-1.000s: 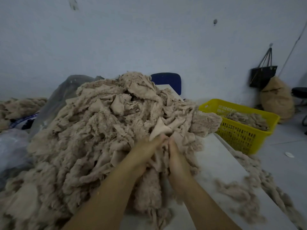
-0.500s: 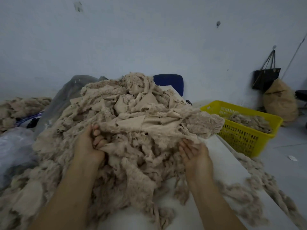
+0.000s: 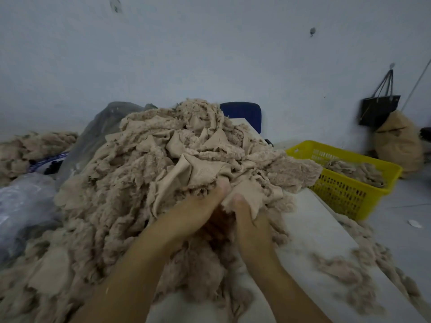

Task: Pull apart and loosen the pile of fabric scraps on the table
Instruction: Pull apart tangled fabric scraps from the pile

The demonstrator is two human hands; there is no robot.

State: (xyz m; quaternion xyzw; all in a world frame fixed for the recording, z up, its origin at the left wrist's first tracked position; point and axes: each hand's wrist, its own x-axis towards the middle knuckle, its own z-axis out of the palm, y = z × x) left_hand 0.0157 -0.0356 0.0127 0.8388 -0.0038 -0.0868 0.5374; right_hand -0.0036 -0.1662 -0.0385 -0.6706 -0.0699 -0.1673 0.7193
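We note the pile of fabric scraps (image 3: pixel 144 183) heaped on the white table (image 3: pixel 314 217), left hand (image 3: pixel 198 206) and right hand (image 3: pixel 250 220) close together at its near side, right thumb pinching a flat scrap (image 3: pixel 248 191), left fingers buried in cloth, grip we cannot tell, yellow basket (image 3: pixel 338 194) past the table's right edge.

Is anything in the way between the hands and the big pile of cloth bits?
No, nothing visible is. The left hand and the right hand are dug into the near side of the pile, close together, with their fingers hidden among the scraps.
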